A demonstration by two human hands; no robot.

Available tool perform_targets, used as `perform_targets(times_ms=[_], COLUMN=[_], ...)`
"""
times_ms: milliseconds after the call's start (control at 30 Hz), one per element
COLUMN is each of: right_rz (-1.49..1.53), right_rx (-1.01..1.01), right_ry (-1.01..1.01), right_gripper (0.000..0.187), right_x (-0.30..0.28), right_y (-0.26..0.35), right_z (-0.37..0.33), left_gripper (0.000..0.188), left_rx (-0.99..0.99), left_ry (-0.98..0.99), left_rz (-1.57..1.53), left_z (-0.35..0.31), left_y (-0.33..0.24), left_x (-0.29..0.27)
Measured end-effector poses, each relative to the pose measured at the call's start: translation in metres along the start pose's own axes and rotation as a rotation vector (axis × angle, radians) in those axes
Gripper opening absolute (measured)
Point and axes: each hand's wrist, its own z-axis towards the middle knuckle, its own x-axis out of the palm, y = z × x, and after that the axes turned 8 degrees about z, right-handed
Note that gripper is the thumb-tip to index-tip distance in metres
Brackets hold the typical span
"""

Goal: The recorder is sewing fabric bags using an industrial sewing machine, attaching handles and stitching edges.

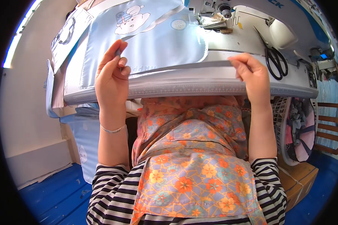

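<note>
A narrow grey fabric strip (184,66) stretches between my two hands above the front edge of the sewing table. My left hand (113,69) pinches it, fingers curled, over the light blue cloth. At the other end my right hand (250,66) grips the strip between thumb and fingers. Beyond my left hand the strip continues, twisting up across the cloth toward the sewing machine. The light blue satin cloth panel (154,43), with a white cartoon animal print (132,23), lies flat under the strip. Its upper right corner reaches the machine's needle area (214,11).
Black-handled scissors (275,62) lie on the table right of my right hand. The sewing machine (300,18) stands at the back right. A white basket (289,131) of fabric scraps is below right, beside a cardboard box (300,183). More blue cloth (82,138) hangs at the left.
</note>
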Motion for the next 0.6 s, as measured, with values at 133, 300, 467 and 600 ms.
perform_targets(times_ms=[133,300,467,600], right_rz=[-0.047,-0.087,-0.213,-0.422], right_rx=[0.016,0.078,0.119,-0.053], right_ry=[-0.027,0.124,0.131,0.107], right_gripper=[0.010,0.010,0.011,0.014], right_x=[-0.007,0.013,0.031,0.036], right_y=[-0.010,-0.017,-0.024,-0.040], right_z=[0.037,0.080,0.098,0.108], left_gripper=[0.039,0.037,0.033,0.029], left_rx=[0.011,0.161,0.831,0.904], left_ry=[-0.148,-0.323,0.186,0.397], left_rz=[0.014,0.790,1.650,1.667], left_z=[0.016,0.041,0.043,0.048], left_y=[0.000,0.005,0.039,0.079], left_x=[-0.019,-0.016,0.057,0.096])
